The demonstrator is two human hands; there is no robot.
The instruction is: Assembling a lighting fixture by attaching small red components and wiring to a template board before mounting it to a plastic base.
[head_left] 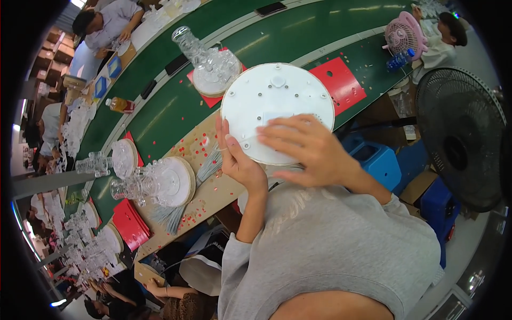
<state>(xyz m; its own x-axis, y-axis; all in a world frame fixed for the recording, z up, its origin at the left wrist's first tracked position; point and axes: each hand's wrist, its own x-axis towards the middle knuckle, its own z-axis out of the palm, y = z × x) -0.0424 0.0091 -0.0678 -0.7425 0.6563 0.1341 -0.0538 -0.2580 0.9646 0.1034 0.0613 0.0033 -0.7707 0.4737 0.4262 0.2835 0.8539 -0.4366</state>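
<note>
Before my chest is a round white disc (274,104) with a pale rim, tilted so its flat face shows. Several small screws and a round raised knob near the top dot that face. My left hand (241,162) grips the disc at its lower left edge, the thumb on the face. Across the lower right of the face lies my right hand (309,146), fingers stretched out and flat on the surface. A pale rectangular patch, perhaps a label, shows faintly by its fingertips. Behind the disc, a transparent glass-like fixture (213,66) on a round base rests on a red sheet.
On the green bench (165,114) stand more transparent fixtures (168,181), a bundle of grey wires (170,213), red sheets (338,82) and scattered red bits. A large black fan (461,138) stands to the right, a pink fan (405,36) beyond. Other people work along the far left.
</note>
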